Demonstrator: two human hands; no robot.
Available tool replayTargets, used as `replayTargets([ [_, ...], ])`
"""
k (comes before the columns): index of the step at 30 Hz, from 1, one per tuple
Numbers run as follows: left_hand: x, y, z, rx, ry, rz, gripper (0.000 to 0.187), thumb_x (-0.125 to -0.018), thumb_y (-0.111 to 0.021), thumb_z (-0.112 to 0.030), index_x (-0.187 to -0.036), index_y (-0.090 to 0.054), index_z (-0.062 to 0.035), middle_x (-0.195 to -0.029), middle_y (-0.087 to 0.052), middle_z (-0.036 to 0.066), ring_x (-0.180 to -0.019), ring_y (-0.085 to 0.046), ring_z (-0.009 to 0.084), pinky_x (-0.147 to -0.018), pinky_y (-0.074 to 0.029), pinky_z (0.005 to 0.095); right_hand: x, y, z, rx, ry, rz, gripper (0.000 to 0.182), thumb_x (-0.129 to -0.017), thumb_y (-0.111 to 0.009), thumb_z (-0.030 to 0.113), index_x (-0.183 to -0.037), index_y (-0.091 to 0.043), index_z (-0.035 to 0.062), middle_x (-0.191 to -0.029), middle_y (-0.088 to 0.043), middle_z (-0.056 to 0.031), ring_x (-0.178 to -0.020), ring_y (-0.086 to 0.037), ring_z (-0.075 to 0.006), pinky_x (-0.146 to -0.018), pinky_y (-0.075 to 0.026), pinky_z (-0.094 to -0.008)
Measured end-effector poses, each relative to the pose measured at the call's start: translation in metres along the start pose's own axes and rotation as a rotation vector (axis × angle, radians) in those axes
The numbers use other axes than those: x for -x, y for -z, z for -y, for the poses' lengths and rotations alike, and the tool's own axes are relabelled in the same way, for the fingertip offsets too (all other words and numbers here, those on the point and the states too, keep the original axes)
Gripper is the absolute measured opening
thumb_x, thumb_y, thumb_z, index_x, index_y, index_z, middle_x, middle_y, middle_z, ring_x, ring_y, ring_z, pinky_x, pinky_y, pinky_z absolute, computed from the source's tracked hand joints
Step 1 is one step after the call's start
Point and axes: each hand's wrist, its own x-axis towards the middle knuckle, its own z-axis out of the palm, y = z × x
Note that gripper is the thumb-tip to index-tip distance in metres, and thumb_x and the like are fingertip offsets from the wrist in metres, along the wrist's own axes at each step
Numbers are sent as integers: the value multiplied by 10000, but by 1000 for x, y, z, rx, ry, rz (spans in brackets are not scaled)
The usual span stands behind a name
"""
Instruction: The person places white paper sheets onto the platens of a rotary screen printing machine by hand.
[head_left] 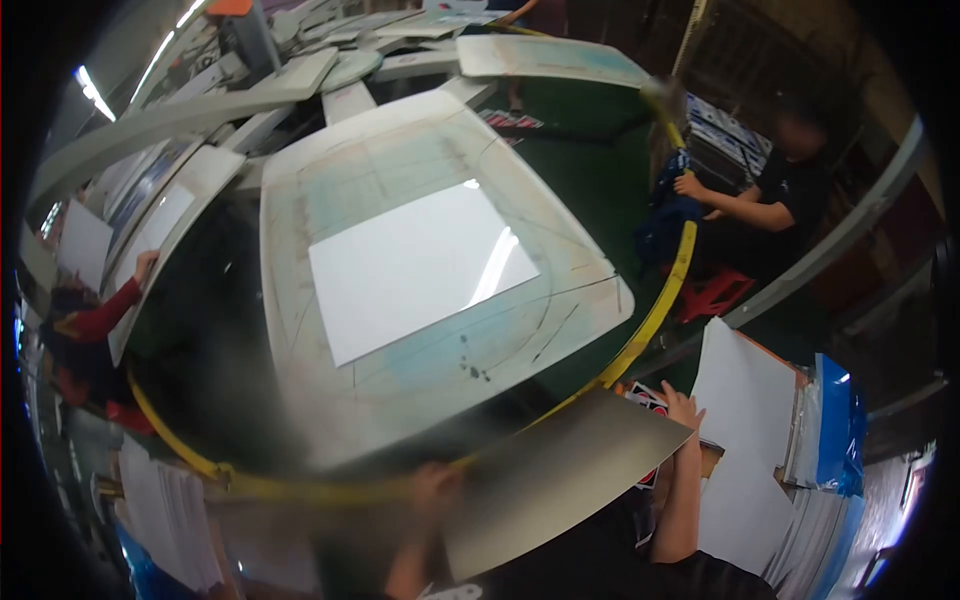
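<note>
Head view: lower centre, a smooth grey-gold sheet [565, 475] gleams between left hand [437, 487] and right hand [683, 408]; can't tell if either grip's closed!

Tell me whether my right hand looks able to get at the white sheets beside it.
Probably yes: the right hand appears close to the white sheets, with nothing visible between them.
</note>
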Motion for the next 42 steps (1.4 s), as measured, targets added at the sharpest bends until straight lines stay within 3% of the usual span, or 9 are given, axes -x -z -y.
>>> replayTargets([
  [4,2,1,-2,17,66,5,208,-616,-710,-94,-822,-686,-107,-816,-606,104,-768,-597,281,-668,-482,352,5,0,6,53,-179,87,769,-760,-580,534,-1406,-269,257,-1451,-238,-154,-1319,-195,-471,-997,-192,-674],
  [8,7,-9,12,25,62,25,208,-623,-704,-89,-830,-683,-102,-846,-610,110,-792,-599,290,-673,-484,356,-14,-56,-47,4,-29,-124,696,-800,-523,544,-1387,-318,229,-1457,-255,-138,-1305,-242,-462,-983,-185,-699],
  [13,9,-4,14,-24,32,23,210,-627,-705,-84,-835,-686,-102,-865,-613,106,-803,-602,290,-682,-486,352,34,7,-12,-23,-179,-19,706,-810,-533,529,-1389,-308,195,-1455,-290,-45,-1330,-168,-463,-999,-92,-703],
  [17,7,-6,7,34,41,-10,200,-649,-704,-48,-844,-685,-91,-873,-613,101,-810,-609,267,-690,-490,326,30,-18,-15,316,-117,-121,657,-847,-476,486,-1384,-316,143,-1439,-302,-137,-1325,-180,-479,-1007,-72,-689],
  [20,4,-4,2,46,50,-13,214,-650,-707,-40,-858,-687,-88,-884,-611,104,-815,-613,257,-692,-490,316,-11,-92,-35,710,387,-832,531,-905,-397,422,-1376,-331,188,-1475,-221,-162,-1351,-222,-369,-1015,-108,-659],
  [22,6,-5,3,57,76,5,225,-649,-709,-43,-868,-688,-89,-894,-611,107,-819,-613,259,-694,-490,315,-11,-99,-12,62,684,-697,521,-905,-398,422,-1366,-334,186,-1462,-226,-160,-1340,-228,-365,-1009,-114,-653],
  [26,7,-1,1,39,114,25,241,-634,-713,-68,-871,-693,-103,-911,-618,116,-833,-602,287,-708,-493,342,-4,-100,31,-787,522,-289,503,-906,-399,422,-1345,-340,183,-1438,-237,-157,-1317,-239,-357,-996,-127,-640],
  [31,5,-10,11,25,-76,-31,216,-615,-714,-67,-827,-695,-100,-870,-632,113,-810,-612,289,-684,-503,338,-20,-115,61,-986,443,-339,481,-908,-401,422,-1320,-348,179,-1407,-250,-153,-1289,-252,-347,-980,-142,-624],
  [42,-14,4,6,219,-6,165,228,-654,-602,-1,-844,-686,-94,-890,-651,81,-850,-629,229,-748,-502,301,-42,-129,76,-1141,368,-399,435,-911,-404,422,-1263,-365,170,-1339,-279,-143,-1226,-282,-325,-944,-175,-589],
])
